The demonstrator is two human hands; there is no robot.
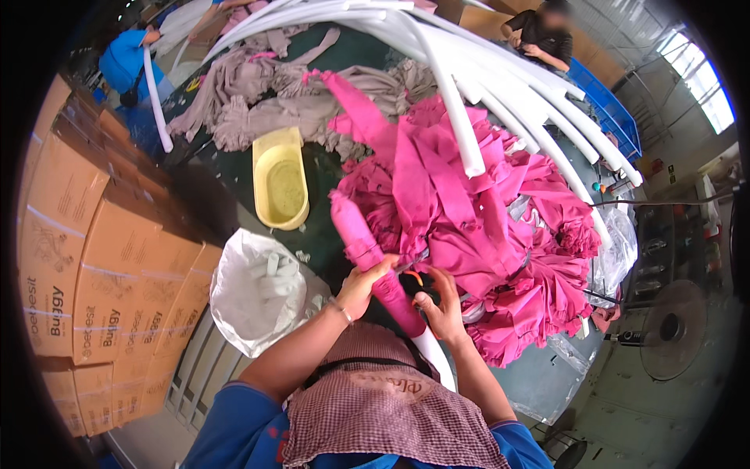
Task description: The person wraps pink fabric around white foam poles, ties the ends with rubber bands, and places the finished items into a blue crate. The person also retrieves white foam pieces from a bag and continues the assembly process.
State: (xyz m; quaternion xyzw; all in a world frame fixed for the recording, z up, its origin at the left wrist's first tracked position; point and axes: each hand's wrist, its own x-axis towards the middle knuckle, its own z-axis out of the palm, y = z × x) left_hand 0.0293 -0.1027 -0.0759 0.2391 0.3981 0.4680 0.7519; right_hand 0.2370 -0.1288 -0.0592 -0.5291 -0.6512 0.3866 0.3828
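Note:
My left hand (361, 286) is closed around a white foam tube in a pink fabric sleeve (367, 250), which slants up and away from me; its bare white end (434, 356) pokes out near my chest. My right hand (442, 306) grips small orange-handled scissors (412, 270) at the sleeve's lower edge. Just beyond both hands lies a big heap of pink fabric sleeves (469, 211) on the dark green table (320, 203).
Several long white foam tubes (508, 86) arch over the pile. A yellow plastic tray (281, 187), a heap of beige sleeves (266, 94), a white bag (254, 285), stacked cardboard boxes (94, 258) at left, a fan (668, 328) at right. Two other people stand at the far side.

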